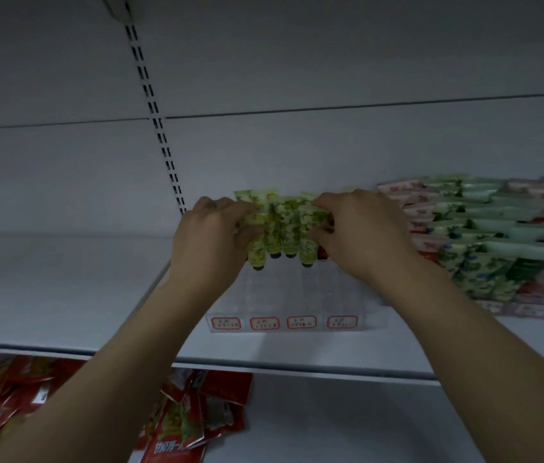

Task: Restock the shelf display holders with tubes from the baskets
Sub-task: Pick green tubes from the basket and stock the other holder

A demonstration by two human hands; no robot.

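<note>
Nearest: red foil packets (194,419) piled on the lower level, under the white metal shelf (63,295). On that shelf, a clear acrylic display holder (297,302) with four red-bordered price labels (264,323) along its front. Above its rear, left hand (212,242) and right hand (361,232) together pinch a row of green floral tubes (284,228), caps down. Right and further back: a filled holder of green and pink tubes (491,242).
</note>
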